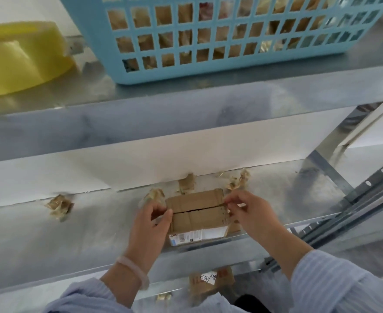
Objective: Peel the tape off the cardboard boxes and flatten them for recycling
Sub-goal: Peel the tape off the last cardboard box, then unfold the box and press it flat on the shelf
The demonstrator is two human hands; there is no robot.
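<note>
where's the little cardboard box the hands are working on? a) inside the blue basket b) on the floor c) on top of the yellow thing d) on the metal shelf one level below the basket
d: the cardboard box rests on the metal shelf, one level below the blue basket, with the left hand and right hand gripping its two ends.

grey metal shelving, two tiers: upper shelf [186,93] bearing a pale blue lattice basket [109,41] and a yellow roll [16,59]; lower shelf [73,233]; white wall [140,154] behind; slotted steel upright [371,184] at right.
</note>
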